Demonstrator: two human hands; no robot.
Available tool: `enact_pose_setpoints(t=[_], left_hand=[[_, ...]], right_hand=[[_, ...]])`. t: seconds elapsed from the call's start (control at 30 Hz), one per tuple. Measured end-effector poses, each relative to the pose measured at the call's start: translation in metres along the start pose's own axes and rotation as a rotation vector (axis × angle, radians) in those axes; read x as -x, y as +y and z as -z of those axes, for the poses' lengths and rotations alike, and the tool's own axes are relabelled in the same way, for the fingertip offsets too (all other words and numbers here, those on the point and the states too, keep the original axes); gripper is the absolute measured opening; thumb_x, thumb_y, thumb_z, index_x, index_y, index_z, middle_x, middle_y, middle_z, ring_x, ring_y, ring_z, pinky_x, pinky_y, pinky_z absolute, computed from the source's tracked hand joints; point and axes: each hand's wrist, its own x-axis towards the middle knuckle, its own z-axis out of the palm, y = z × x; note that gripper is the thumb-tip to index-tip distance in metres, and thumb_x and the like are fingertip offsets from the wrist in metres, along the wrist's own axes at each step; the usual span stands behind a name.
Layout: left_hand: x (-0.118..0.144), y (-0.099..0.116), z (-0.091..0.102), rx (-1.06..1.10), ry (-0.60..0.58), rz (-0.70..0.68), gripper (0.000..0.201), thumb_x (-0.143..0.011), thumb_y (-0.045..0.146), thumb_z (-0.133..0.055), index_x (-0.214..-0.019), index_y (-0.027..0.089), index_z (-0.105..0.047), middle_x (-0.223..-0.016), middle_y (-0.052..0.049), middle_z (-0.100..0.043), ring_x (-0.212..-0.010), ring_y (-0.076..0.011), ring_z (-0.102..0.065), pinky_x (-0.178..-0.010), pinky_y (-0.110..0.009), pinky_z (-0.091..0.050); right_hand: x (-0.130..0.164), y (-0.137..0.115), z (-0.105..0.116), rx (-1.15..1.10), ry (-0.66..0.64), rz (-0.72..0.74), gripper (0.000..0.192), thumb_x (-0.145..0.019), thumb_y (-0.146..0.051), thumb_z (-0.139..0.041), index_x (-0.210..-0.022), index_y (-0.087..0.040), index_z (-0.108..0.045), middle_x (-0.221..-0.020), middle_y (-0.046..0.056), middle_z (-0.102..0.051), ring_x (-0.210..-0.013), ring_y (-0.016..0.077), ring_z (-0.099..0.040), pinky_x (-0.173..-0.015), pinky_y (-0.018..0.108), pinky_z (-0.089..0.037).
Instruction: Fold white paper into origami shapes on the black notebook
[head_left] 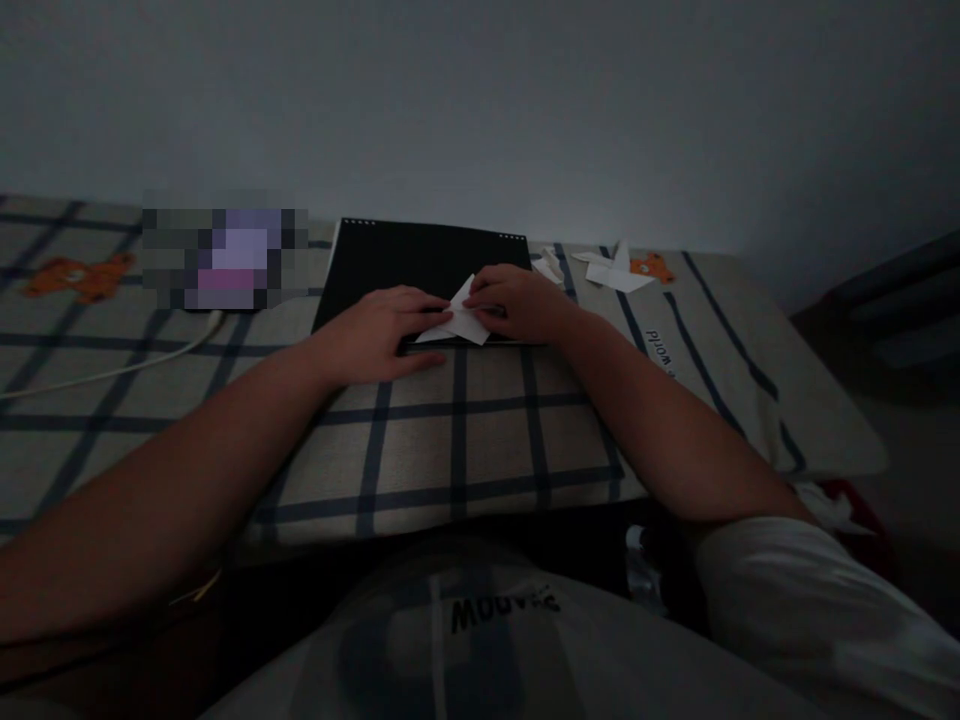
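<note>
Dimly lit as the scene is, a small folded white paper [459, 318] can be made out on the near edge of a black notebook [420, 262], and it is pressed there by both hands. The left hand [384, 335] is laid flat, fingers stretched, with its fingertips on the paper's left side; the right hand [514, 300] is curled over the paper's right side, where an upturned flap appears to be pinched, though the exact grip cannot be told in this light. A slip is judged possible: the paper sits at the notebook's near edge, so a push toward the body could slide it off onto the soft cloth, where a crease would be hard to set sharply. The poor light could also cause edges to be misaligned. Behind the notebook to its right, other white folded paper pieces [615, 270] are scattered, well apart from the hands. The notebook is carried by a bed, or a cushion on it, covered in a beige checked cloth [465, 440] with dark blue lines and orange bear prints [79, 276]. To the notebook's left a blurred-out object [225, 258] is seen, and a pale cable [112, 370] is trailed leftward from it. A plain pale wall [525, 100] is seen behind the notebook.
</note>
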Motion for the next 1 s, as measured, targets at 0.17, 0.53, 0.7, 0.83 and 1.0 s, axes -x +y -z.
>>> enact_pose_setpoints(t=[0.17, 0.53, 0.7, 0.83, 1.0], left_hand=[[-0.001, 0.002, 0.001, 0.013, -0.004, -0.001, 0.064, -0.107, 0.058, -0.065, -0.154, 0.017, -0.079, -0.161, -0.022, -0.074, -0.148, -0.0436, -0.070, -0.127, -0.064, -0.055], [-0.002, 0.013, 0.003, -0.011, -0.064, 0.059, 0.069, -0.108, 0.058, -0.057, -0.158, 0.015, -0.076, -0.166, -0.022, -0.071, -0.152, -0.0433, -0.066, -0.128, -0.064, -0.052], [-0.001, 0.010, 0.002, -0.005, -0.041, 0.051, 0.067, -0.108, 0.060, -0.058, -0.158, 0.019, -0.077, -0.166, -0.020, -0.071, -0.152, -0.0423, -0.066, -0.128, -0.063, -0.053], [0.000, 0.008, 0.002, 0.020, -0.020, 0.029, 0.065, -0.108, 0.059, -0.061, -0.155, 0.019, -0.078, -0.163, -0.020, -0.074, -0.150, -0.0425, -0.068, -0.127, -0.065, -0.054], [0.002, 0.008, 0.004, 0.041, -0.009, 0.014, 0.060, -0.106, 0.055, -0.064, -0.150, 0.018, -0.082, -0.156, -0.019, -0.078, -0.147, -0.0406, -0.071, -0.127, -0.064, -0.055]], right_hand=[[-0.002, 0.002, -0.001, 0.008, -0.005, 0.004, 0.037, -0.109, -0.023, -0.060, -0.130, -0.014, -0.089, -0.136, 0.018, -0.080, -0.124, 0.0296, -0.071, -0.105, 0.042, -0.053], [0.003, 0.012, 0.000, 0.017, 0.037, 0.013, 0.037, -0.114, -0.026, -0.059, -0.131, -0.021, -0.091, -0.137, 0.013, -0.085, -0.120, 0.0276, -0.072, -0.102, 0.042, -0.052], [0.002, 0.009, 0.000, 0.020, 0.034, -0.007, 0.036, -0.114, -0.026, -0.059, -0.131, -0.021, -0.091, -0.137, 0.013, -0.086, -0.120, 0.0278, -0.072, -0.103, 0.043, -0.052], [0.001, 0.005, 0.000, 0.021, 0.015, -0.030, 0.035, -0.113, -0.027, -0.060, -0.129, -0.019, -0.091, -0.138, 0.015, -0.086, -0.126, 0.0311, -0.074, -0.106, 0.046, -0.055], [-0.001, 0.003, 0.004, -0.021, -0.022, -0.002, 0.035, -0.111, -0.026, -0.059, -0.126, -0.019, -0.091, -0.138, 0.014, -0.086, -0.127, 0.0301, -0.075, -0.113, 0.047, -0.055]])
